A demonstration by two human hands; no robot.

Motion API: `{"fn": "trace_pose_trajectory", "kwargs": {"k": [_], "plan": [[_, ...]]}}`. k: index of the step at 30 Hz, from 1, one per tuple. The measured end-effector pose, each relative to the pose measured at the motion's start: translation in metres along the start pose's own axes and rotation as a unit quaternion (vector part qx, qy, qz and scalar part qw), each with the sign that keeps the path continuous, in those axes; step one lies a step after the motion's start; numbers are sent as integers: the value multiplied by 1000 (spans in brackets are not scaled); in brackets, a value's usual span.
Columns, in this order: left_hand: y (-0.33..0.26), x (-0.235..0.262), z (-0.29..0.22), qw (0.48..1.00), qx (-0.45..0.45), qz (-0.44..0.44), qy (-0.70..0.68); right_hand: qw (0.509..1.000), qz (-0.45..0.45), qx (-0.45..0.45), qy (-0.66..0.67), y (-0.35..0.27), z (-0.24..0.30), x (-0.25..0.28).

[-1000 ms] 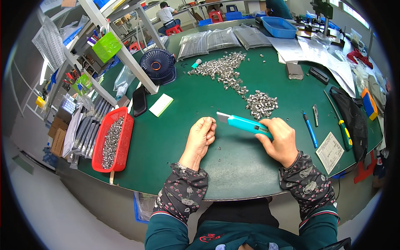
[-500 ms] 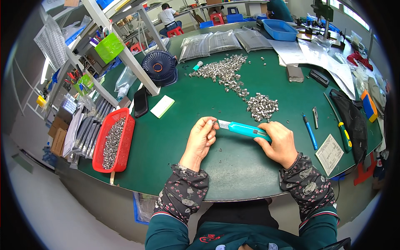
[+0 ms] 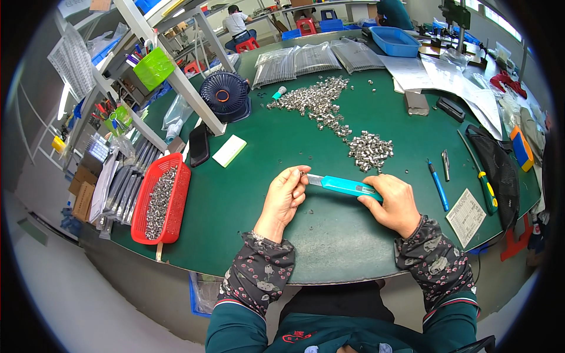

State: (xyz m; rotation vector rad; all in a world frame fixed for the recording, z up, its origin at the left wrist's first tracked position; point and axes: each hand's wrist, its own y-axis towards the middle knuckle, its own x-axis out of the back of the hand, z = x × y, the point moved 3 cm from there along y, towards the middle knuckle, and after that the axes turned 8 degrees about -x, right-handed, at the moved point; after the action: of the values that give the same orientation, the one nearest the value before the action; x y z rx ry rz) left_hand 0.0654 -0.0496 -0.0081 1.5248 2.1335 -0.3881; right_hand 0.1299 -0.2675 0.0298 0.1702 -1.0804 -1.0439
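Nearest me, the right hand [image 3: 395,203] is closed round the handle of a teal utility knife [image 3: 347,185], gripping its rear end, which I judge leaves the blade free to point left. The left hand [image 3: 283,199] has its fingers curled in, thumb and forefinger pinched on a small metal piece [image 3: 302,173], mostly hidden; it sits right at the fingertips, probably so its edge stays exposed to the blade. Whether the blade touches it, I can't tell from here. Both hands are raised over the bare near part of the green tabletop [image 3: 335,247].

Off to the left, a red basket [image 3: 179,200] keeps more metal pieces together, its walls likely stopping them rolling. Beyond the hands I see a small heap [image 3: 371,150] within easy reach, then a wider spread [image 3: 315,100] tapering toward it.
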Motion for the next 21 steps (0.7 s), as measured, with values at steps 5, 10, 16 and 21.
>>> {"fn": "trace_pose_trajectory", "kwargs": {"k": [5, 10, 16, 21], "plan": [[0, -1, 0, 1000, 2, 0, 16, 1000, 10, -1, 9, 0, 0, -1], [-1, -3, 1, 998, -12, 10, 64, 1000, 15, 1, 16, 0, -1, -1], [-2, -5, -1, 986, -25, -2, 165, 1000, 11, 13, -14, 1, 3, 2], [-3, -7, -2, 979, -8, -31, 200, 997, -15, 46, -55, 0, 7, 4]]}}
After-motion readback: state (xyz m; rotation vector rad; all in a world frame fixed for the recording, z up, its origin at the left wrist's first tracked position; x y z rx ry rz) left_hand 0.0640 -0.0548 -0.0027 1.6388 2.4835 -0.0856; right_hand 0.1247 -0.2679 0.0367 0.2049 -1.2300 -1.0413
